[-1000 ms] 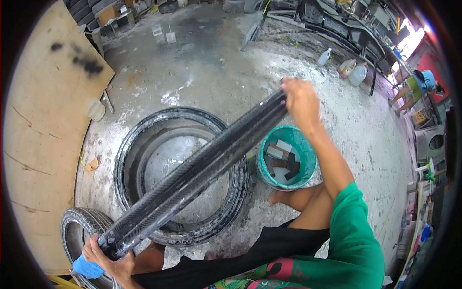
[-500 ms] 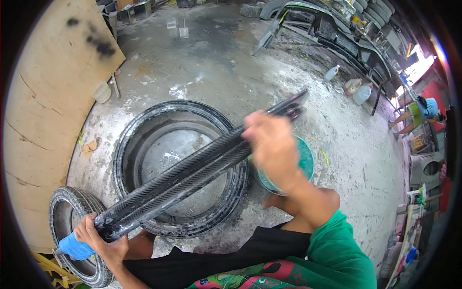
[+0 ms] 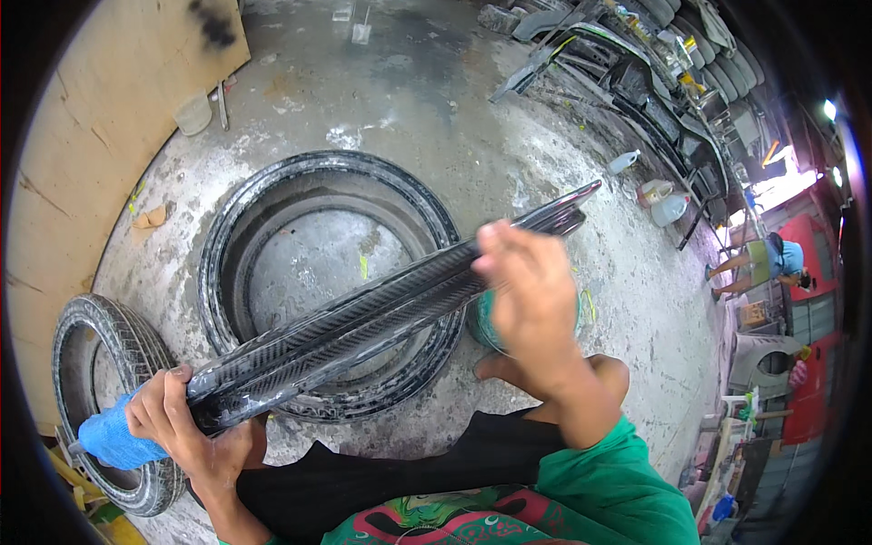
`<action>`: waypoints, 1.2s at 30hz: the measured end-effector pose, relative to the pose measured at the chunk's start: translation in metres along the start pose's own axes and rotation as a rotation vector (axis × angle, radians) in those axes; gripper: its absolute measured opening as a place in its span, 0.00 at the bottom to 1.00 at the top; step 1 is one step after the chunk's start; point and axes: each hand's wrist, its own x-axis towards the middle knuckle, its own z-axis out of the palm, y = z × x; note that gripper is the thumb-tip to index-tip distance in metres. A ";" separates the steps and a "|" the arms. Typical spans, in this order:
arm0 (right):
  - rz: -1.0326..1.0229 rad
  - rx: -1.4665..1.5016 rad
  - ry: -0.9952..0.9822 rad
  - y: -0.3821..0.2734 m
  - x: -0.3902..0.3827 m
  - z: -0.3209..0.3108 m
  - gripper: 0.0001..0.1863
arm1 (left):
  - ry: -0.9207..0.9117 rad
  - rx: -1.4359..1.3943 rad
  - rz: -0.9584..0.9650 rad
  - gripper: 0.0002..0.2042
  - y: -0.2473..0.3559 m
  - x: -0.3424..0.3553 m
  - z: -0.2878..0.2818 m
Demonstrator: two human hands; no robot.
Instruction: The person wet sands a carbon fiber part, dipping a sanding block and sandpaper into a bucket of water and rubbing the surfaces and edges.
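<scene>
Strip swung flatter, pointing upper-right.

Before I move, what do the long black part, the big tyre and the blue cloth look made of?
Long black part: probably carbon fibre, glossy; diagonal weave and highlights show, though a printed look-alike is possible.
Big tyre: likely rubber; black, pale-smudged sidewall.
Blue cloth: seemingly matte fabric; soft, fuzzy-looking surface, fibre unclear.
</scene>
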 end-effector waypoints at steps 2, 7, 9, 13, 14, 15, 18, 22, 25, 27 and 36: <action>0.083 -0.143 0.000 0.058 -0.006 -0.012 0.14 | 0.029 0.003 0.029 0.35 0.010 0.004 0.002; 0.277 -0.249 -0.095 0.036 -0.003 -0.011 0.12 | -0.017 -0.031 0.008 0.35 0.017 0.001 0.004; 0.063 -0.143 -0.055 -0.021 -0.003 -0.008 0.14 | -0.017 -0.019 -0.016 0.36 0.011 -0.006 0.005; 0.123 -0.175 -0.018 0.038 -0.008 -0.011 0.12 | -0.034 -0.043 -0.019 0.37 0.009 -0.007 -0.001; 0.327 -0.258 -0.055 0.069 -0.014 -0.013 0.10 | -0.055 -0.063 -0.003 0.37 0.013 -0.004 -0.002; 0.429 -0.301 -0.084 0.082 -0.012 -0.012 0.10 | -0.049 -0.073 -0.008 0.37 0.014 -0.004 -0.002; 0.340 -0.313 -0.084 0.062 -0.014 -0.014 0.11 | -0.054 -0.049 0.001 0.37 0.017 -0.007 0.002; 0.065 -0.103 0.006 0.005 -0.016 -0.008 0.12 | -0.061 -0.004 -0.008 0.37 0.005 -0.020 -0.003; 0.315 -0.346 -0.068 0.093 -0.017 -0.014 0.11 | -0.059 -0.016 0.006 0.36 0.009 -0.016 -0.003; 0.361 -0.365 -0.078 0.113 -0.006 -0.014 0.10 | -0.085 -0.032 0.029 0.36 0.013 -0.011 0.000; 0.265 -0.222 -0.023 0.123 -0.019 -0.011 0.11 | -0.034 -0.016 0.011 0.34 0.015 -0.010 -0.007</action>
